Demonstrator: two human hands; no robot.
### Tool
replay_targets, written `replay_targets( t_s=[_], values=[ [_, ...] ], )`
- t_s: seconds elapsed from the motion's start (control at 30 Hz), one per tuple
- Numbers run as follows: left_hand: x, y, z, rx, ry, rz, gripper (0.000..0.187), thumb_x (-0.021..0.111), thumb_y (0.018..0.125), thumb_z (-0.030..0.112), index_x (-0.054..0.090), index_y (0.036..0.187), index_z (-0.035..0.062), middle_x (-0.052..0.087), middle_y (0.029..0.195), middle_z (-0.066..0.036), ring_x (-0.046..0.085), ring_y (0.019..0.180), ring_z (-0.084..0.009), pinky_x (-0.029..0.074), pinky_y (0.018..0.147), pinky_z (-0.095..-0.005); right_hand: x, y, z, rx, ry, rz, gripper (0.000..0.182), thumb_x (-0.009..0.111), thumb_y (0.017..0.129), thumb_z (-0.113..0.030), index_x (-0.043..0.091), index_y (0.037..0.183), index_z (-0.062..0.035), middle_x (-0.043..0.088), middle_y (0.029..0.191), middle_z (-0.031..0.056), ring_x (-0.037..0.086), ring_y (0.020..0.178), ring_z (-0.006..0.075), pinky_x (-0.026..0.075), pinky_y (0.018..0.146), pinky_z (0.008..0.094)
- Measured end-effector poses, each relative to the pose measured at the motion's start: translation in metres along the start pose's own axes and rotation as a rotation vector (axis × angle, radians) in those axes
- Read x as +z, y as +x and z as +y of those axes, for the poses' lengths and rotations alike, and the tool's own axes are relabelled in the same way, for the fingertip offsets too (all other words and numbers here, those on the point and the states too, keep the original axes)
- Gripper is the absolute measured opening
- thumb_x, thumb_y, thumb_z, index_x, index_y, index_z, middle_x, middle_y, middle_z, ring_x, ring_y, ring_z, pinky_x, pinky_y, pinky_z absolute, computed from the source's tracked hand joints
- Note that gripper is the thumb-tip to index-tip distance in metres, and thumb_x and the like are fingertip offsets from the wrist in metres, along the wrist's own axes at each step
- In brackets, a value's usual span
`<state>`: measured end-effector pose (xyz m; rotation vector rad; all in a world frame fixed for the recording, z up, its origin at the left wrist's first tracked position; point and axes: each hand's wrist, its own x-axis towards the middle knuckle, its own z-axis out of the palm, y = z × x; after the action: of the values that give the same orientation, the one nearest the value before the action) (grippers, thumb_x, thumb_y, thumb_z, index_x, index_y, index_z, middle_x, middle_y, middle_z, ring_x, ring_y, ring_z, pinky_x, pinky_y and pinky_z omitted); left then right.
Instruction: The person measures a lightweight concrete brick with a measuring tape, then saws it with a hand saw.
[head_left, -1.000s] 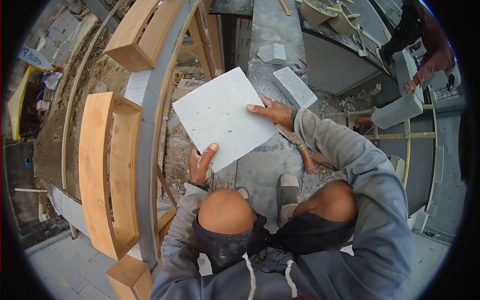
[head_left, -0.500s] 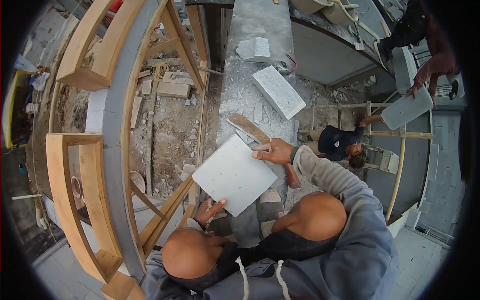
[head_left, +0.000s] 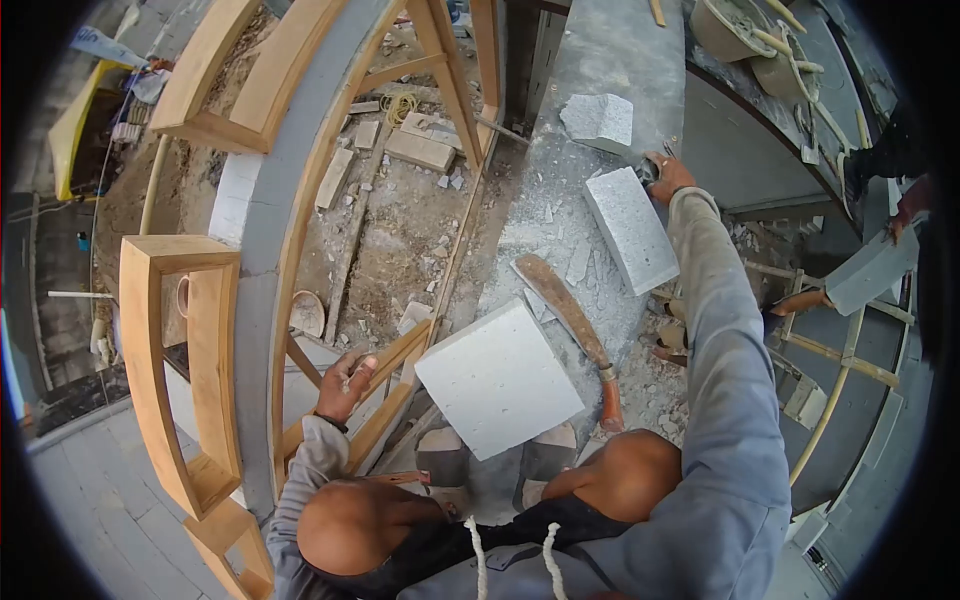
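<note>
**White block by the feet, right hand reaching far out**

Close by are two bare knees [head_left: 640, 475] and two feet in grey and dark sandals [head_left: 442, 462]. The big, flat, white square block [head_left: 500, 380] lies just in front of the feet, on a long, grey, dusty ledge [head_left: 630, 40]. The left hand [head_left: 343, 388] is off to the left of it, apart from the block. Its fingers are a bit bent but not shut, near a light brown wooden rail [head_left: 385, 375].

Just right of the block is a big knife with a rusty brown blade and a red-brown handle [head_left: 570, 315]. Past it lies a long, light grey block [head_left: 632, 230]. The right hand [head_left: 668, 178] is at the far end of that one, fingers bent at a small dark thing [head_left: 648, 172]. I cannot tell if they grip it.

A broken, light grey lump [head_left: 598, 120] sits farther up. Far off to the right are two messy buckets [head_left: 735, 28], and lower down another person's hand [head_left: 815, 298] touches a grey block [head_left: 875, 270].
</note>
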<state>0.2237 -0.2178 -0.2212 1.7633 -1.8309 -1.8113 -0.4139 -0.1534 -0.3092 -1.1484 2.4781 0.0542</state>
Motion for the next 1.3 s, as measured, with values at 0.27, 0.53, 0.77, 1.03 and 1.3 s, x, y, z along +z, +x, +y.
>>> replay_targets(
  t_s=[0.27, 0.53, 0.77, 1.03, 1.3],
  values=[
    [0.039, 0.026, 0.139, 0.459, -0.123, -0.159, 0.076, 0.056, 0.092, 0.046, 0.027, 0.146, 0.0009, 0.050, 0.131, -0.025, 0.051, 0.120, -0.0279, 0.038, 0.102, -0.0354, -0.068, -0.121, -0.147, -0.436, 0.567, 0.558, 0.062, 0.078, 0.069, -0.016, 0.044, 0.117, 0.0008, 0.050, 0.110, 0.0150, 0.055, 0.097, 0.0281, 0.046, 0.086, 0.0351],
    [0.043, 0.026, 0.184, 0.461, -0.545, -0.142, 0.061, 0.058, 0.091, 0.049, 0.044, 0.127, 0.0032, 0.058, 0.104, -0.006, 0.055, 0.095, -0.0114, 0.046, 0.079, -0.0235, -0.067, -0.220, -0.331, -0.909, 0.655, 0.369, 0.062, 0.076, 0.068, -0.013, 0.042, 0.118, -0.0011, 0.049, 0.105, 0.0176, 0.055, 0.096, 0.0376, 0.049, 0.079, 0.0415],
    [-0.030, 0.012, 0.128, 0.479, -0.561, -0.224, 0.067, 0.066, 0.084, 0.051, 0.046, 0.128, 0.0040, 0.059, 0.109, -0.007, 0.055, 0.102, -0.0127, 0.044, 0.089, -0.0286, -0.113, -0.245, -0.353, -0.940, 0.809, -0.341, 0.039, 0.072, 0.080, -0.019, 0.054, 0.108, 0.0004, 0.058, 0.106, 0.0166, 0.060, 0.095, 0.0257, 0.050, 0.077, 0.0333],
    [-0.051, -0.003, 0.132, 0.538, -0.335, -0.434, 0.071, 0.072, 0.079, 0.049, 0.047, 0.127, 0.0022, 0.055, 0.114, -0.007, 0.051, 0.108, -0.0156, 0.038, 0.095, -0.0280, -0.088, -0.239, -0.374, -0.839, 1.043, -0.760, 0.026, 0.059, 0.092, -0.025, 0.059, 0.104, -0.0016, 0.060, 0.083, 0.0041, 0.056, 0.063, 0.0099, 0.047, 0.054, 0.0247],
    [-0.069, -0.044, 0.115, 0.279, -0.143, -0.179, 0.046, 0.069, 0.080, 0.046, 0.063, 0.097, 0.0035, 0.057, 0.081, -0.002, 0.051, 0.078, -0.0111, 0.039, 0.070, -0.0259, -0.075, -0.243, -0.396, -0.882, 0.763, -0.822, 0.014, 0.059, 0.092, -0.020, 0.056, 0.093, -0.0063, 0.058, 0.079, -0.0002, 0.056, 0.067, 0.0095, 0.046, 0.056, 0.0243]
  ],
)
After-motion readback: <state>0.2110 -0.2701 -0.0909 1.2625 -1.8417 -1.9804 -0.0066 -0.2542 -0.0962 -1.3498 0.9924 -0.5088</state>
